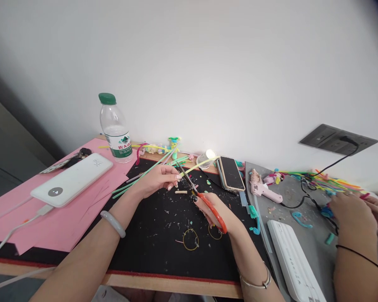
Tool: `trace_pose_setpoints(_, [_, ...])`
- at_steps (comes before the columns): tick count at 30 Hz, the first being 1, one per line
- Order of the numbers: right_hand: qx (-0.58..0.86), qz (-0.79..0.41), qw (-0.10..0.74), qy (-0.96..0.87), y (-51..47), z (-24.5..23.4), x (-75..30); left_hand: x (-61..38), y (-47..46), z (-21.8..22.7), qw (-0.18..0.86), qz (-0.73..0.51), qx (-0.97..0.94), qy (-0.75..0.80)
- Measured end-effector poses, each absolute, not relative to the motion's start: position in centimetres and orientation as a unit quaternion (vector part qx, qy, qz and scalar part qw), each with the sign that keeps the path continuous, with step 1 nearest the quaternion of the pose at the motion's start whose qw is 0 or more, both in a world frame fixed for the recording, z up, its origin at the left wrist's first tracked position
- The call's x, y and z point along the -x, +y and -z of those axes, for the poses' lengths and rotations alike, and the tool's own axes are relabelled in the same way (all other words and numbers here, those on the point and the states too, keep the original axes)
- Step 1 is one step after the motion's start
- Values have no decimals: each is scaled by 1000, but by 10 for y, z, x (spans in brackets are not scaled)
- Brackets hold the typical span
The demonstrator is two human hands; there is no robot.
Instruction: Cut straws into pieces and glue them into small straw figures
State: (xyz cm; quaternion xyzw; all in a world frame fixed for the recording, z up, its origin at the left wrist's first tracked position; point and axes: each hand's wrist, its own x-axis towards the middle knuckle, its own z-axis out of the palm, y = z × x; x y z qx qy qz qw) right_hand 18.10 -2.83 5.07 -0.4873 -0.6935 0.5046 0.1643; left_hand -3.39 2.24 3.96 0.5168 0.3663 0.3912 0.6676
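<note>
My left hand (159, 179) is closed on a bundle of thin green and yellow pipe cleaners (146, 172) that run up and left over the black mat (151, 247). My right hand (212, 209) grips orange-handled scissors (204, 199), whose blades point up toward a yellow pipe cleaner (201, 163) near my left fingertips. A short cut piece (181, 192) lies on the mat between the hands. Two small wire rings (190, 239) lie nearer me.
A water bottle (115, 130), a white power bank (72, 179) on pink paper (25, 209), a phone (230, 173), and a pink glue gun (264, 188). Another person's hands (349, 214) work among coloured pipe cleaners at right, beside a white keyboard-like device (294, 264).
</note>
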Motion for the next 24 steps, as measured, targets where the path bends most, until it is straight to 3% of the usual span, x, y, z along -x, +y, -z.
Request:
trace_pose_setpoints(5, [505, -420, 184, -731, -25, -47, -178, 37, 22, -41, 667, -379, -524, 370])
trace_pose_setpoints(11, [535, -363, 143, -749, -20, -44, -180, 43, 26, -39, 653, -377, -529, 389])
trace_pose_setpoints(13, [547, -325, 133, -759, -19, -43, -183, 46, 30, -37, 604, -418, -527, 428])
trace_pose_setpoints(16, [533, -269, 112, -795, -18, -43, -190, 50, 34, -33, 441, -470, -563, 516])
trace_pose_setpoints(19, [498, -261, 99, -821, -19, -44, -195, 51, 37, -28, 297, -425, -638, 570])
trace_pose_setpoints(24, [450, -312, 137, -826, -21, -57, -196, 50, 38, -17, 289, -271, -727, 561])
